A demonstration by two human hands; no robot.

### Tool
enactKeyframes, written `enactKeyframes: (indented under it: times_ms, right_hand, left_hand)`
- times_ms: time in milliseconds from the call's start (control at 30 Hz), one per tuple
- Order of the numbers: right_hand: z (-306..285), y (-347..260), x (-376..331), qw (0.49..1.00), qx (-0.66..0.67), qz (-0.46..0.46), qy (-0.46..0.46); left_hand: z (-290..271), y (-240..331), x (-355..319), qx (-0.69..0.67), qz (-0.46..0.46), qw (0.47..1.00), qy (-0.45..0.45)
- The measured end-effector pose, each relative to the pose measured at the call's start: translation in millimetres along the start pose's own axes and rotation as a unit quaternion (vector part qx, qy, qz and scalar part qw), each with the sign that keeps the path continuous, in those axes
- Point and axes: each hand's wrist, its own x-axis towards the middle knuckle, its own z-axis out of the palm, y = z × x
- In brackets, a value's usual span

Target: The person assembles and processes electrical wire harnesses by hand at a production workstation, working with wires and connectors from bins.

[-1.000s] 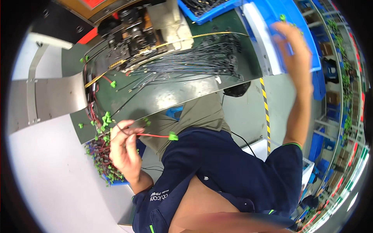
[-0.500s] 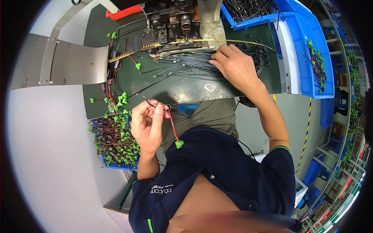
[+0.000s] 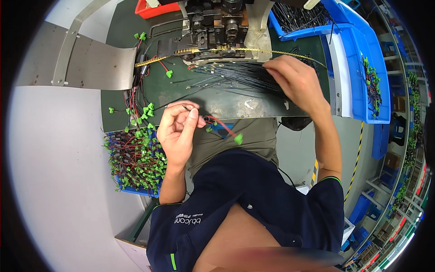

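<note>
Pinching a red-and-black lead (image 3: 225, 127) between thumb and fingers of the left hand (image 3: 177, 131), above the lap and near the front edge of the tabletop (image 3: 267, 109). Sticking out to the right and slanting down from the grip, ending in a green connector (image 3: 239, 138). Dark and cluttered right beside the fingertips, too small to make out.

Reaching over the tabletop with the right hand (image 3: 299, 81), with thumb and fingers drawn together at the black wires (image 3: 235, 75). Cannot tell whether gripping one or just touching. Lying sideways in a loose bundle, just in front of a dark metal machine (image 3: 226, 31). Running across the front of that machine, note a yellow strip (image 3: 147, 62); just below it, see a loose green connector on a red wire (image 3: 169, 74).

At left, note more leads (image 3: 133, 99) along the tabletop's side, beside a curved metal sheet (image 3: 102, 68). Lower left, see a blue bin (image 3: 140, 191) piled with similar green-ended leads. At the back, note a red bin (image 3: 156, 10). Upper right, see a blue box (image 3: 308, 32) full of black wires; nearer, a blue tray (image 3: 358, 86) with a small bunch of green-ended leads.
</note>
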Motion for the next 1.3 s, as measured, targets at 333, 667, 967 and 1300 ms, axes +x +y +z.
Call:
enactKeyframes:
  times_ms: [333,667,967,1300]
  right_hand:
    - [-73.6,19.1,-19.4,0.891,0.361,0.137,0.238]
    - [-9.0,-76.2,-40.5,0.878,0.426,0.214,0.047]
    - [72.4,-113.3,-47.0,0.882,0.425,0.189,-0.073]
    - [72.5,-116.5,-36.1,0.866,0.457,0.200,-0.027]
  left_hand:
    - [1.8,-4.6,3.9,0.031,-0.017,0.999,0.012]
    - [7.0,-4.5,11.5,-0.072,-0.023,0.997,-0.001]
    - [2.4,3.4,7.5,-0.091,-0.047,0.995,0.019]
    - [8.3,-1.9,4.8,-0.062,-0.008,0.998,-0.028]
